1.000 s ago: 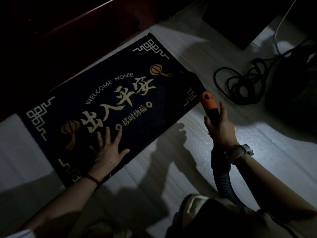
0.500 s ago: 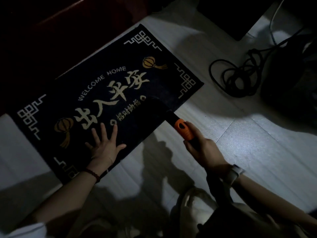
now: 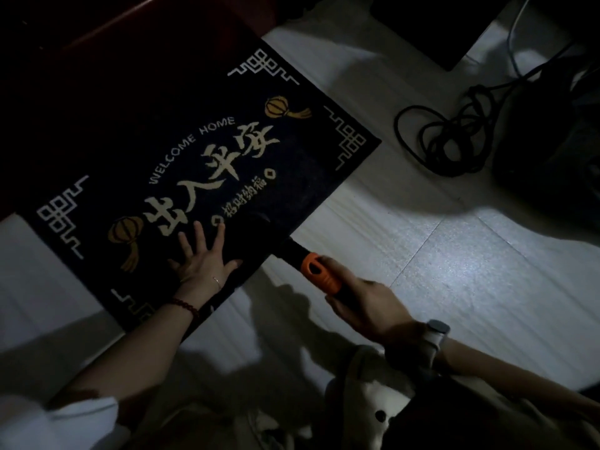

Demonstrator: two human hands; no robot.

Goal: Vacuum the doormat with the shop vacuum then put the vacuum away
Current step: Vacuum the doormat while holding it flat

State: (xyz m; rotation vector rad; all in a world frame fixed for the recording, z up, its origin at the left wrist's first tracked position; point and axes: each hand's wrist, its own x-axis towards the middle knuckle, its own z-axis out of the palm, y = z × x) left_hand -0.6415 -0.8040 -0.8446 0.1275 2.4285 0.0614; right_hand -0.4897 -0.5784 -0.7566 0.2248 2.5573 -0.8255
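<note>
A dark doormat with white corner patterns, gold lanterns and "WELCOME HOME" lettering lies slanted on the pale floor. My left hand presses flat on its near edge, fingers spread. My right hand grips the vacuum hose handle with its orange collar. The black nozzle reaches onto the mat's near edge, just right of my left hand. The shop vacuum body is a dark shape at the right, hard to make out.
A tangled black cord lies on the floor right of the mat. A dark red door or threshold runs along the mat's far side. A dark block sits at the top. My knees and clothing fill the bottom edge.
My right hand swung the orange-collared nozzle from the mat's right corner down and left to its near edge. The left hand has stayed pressed on the mat.
</note>
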